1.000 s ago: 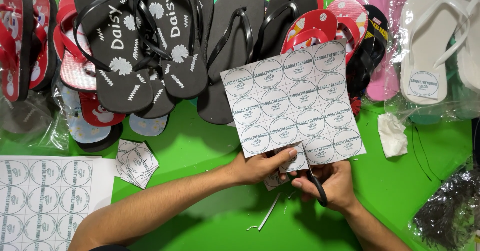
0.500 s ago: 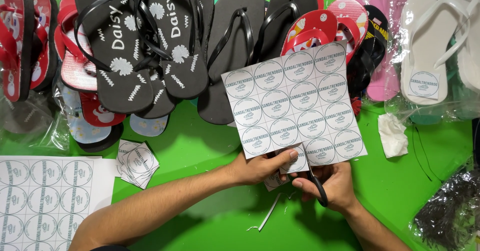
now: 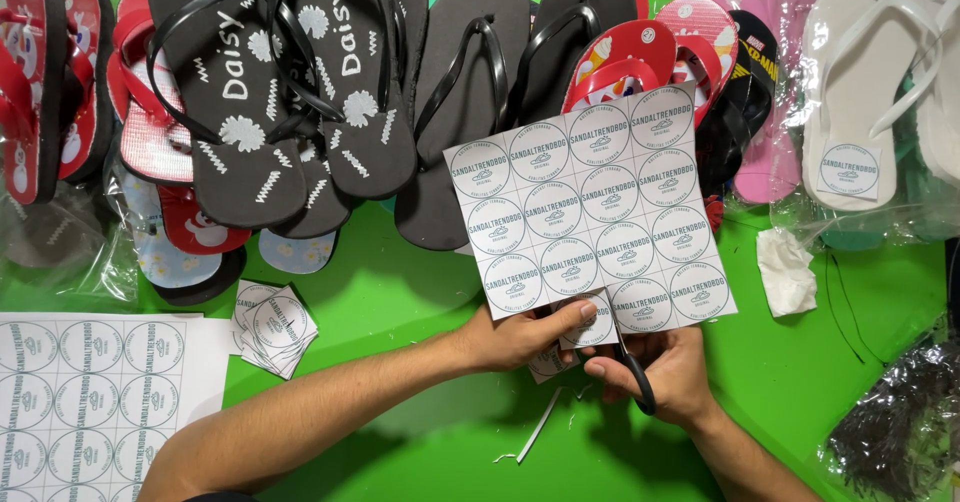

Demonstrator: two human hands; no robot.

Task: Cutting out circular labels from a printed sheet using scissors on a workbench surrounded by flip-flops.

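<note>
- Left hand is pinching the bottom edge of the label sheet, thumb lying on top of a half-cut label square; fingers are curled underneath, holding the sheet up off the table
- Right hand is closed around black-handled scissors, fingers through the loops; blades are pointing up and away from the person, running into the sheet's lower edge just beside the left thumb; how wide the blades stand I cannot tell, the paper is covering them
- Sheet is standing directly above and beyond both hands, tilted slightly clockwise; rows of round printed labels in a grid; the cut line is running along the blades' long axis, between columns; left hand is the nearer one to the square being freed
- Thin paper offcut is lying on the green table below the hands, with small scraps around it
- Small stack of cut label squares is sitting well to the left; a second uncut sheet is lying flat at the far left edge
- Beyond the sheet, black flip-flops, red ones, pink and white bagged pairs are lined up along the far side
- Crumpled white tissue is lying to the right, apart from the hands
</note>
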